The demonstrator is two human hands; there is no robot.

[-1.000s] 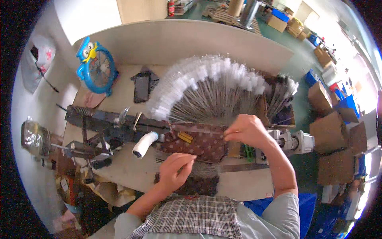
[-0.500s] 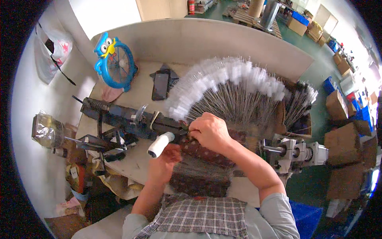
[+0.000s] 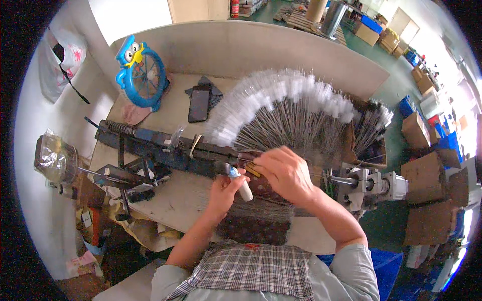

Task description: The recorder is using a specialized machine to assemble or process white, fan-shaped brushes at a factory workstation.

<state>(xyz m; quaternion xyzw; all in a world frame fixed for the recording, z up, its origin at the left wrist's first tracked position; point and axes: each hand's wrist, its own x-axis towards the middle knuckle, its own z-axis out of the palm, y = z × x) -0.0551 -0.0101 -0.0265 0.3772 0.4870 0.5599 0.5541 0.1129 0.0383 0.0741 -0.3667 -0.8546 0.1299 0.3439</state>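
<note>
My left hand (image 3: 222,194) is closed around the upper part of a white lever handle (image 3: 246,191), which slants down to the right from the end of a long dark metal fixture (image 3: 165,150). My right hand (image 3: 288,175), slightly blurred, is to its right with fingers bent together. By its fingertips is a small brass-coloured piece (image 3: 253,169); what the fingers pinch is hidden. Beyond the hands fans out a large bunch of wire-stemmed brushes (image 3: 281,100) with white bristle heads. Thin wire stems (image 3: 258,213) lie on the dark spotted cloth nearer me.
At the back left stand a blue cartoon-shaped fan (image 3: 143,75) and a phone (image 3: 199,104). A carton of dark brushes (image 3: 369,135) is at the right, behind a metal motor unit (image 3: 374,186). A low partition (image 3: 226,47) edges the table.
The white handle has swung from pointing lower left to lower right, with my left hand now on it. My right hand has moved right, away from the fixture's end.
</note>
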